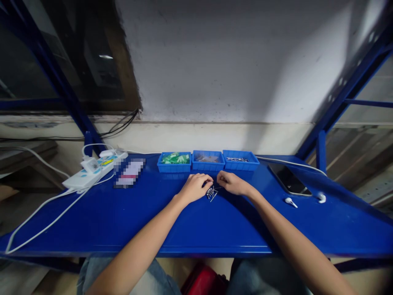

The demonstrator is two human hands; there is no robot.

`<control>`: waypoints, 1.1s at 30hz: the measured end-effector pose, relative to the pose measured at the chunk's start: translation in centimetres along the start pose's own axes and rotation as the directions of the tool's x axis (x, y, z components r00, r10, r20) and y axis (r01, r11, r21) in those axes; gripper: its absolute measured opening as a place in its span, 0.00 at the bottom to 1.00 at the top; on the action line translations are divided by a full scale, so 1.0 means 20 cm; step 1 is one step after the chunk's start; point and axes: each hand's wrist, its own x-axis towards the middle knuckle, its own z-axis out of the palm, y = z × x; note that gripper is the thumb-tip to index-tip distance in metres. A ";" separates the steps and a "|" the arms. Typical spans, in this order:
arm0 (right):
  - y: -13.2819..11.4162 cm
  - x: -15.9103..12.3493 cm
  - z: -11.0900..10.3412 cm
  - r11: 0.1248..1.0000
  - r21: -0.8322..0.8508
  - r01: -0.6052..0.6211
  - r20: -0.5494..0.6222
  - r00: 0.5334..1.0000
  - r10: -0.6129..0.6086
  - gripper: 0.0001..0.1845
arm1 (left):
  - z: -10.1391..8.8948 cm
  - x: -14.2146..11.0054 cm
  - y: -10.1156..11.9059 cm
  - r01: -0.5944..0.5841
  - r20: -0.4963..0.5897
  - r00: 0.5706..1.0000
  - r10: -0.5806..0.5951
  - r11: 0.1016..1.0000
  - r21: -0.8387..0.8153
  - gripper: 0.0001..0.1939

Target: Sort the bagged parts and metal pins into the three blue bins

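Observation:
My left hand (pixel 196 186) rests on the blue table (pixel 172 221) with its fingers curled, right beside a small cluster of thin metal pins (pixel 211 193). My right hand (pixel 231 183) lies close opposite, fingers pinched together near the same pins. What each hand grips, if anything, is too small to make out. Just behind the hands stand three small blue bins in a row: the left bin (pixel 174 162) holds green pieces, the middle bin (pixel 208 161) holds small dark parts, the right bin (pixel 241 160) holds metal pins.
A white power strip (pixel 92 171) with white cables lies at the left rear beside a blurred card (pixel 129 173). A dark phone (pixel 289 180) and two white earbuds (pixel 290 201) (pixel 321 198) lie at the right. Blue frame posts rise at both sides.

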 end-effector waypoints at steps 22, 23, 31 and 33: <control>-0.13 0.06 0.14 0.734 0.676 0.058 -0.369 0.890 0.268 0.15 | 0.00 0.01 0.01 0.110 -0.223 0.967 -0.123 0.991 -0.071 0.05; -0.12 0.06 0.14 0.774 0.632 0.039 -0.350 0.905 0.241 0.15 | 0.00 0.01 0.01 0.116 -0.228 0.965 -0.127 0.991 -0.059 0.05; -0.11 0.04 0.09 0.961 0.271 -0.062 -0.268 0.954 0.137 0.09 | -0.02 0.01 -0.01 0.107 -0.244 0.963 -0.112 0.994 -0.035 0.04; -0.12 0.03 0.08 0.986 0.156 -0.051 -0.276 0.957 0.093 0.07 | -0.02 0.01 -0.02 0.102 -0.248 0.963 -0.107 0.994 -0.031 0.04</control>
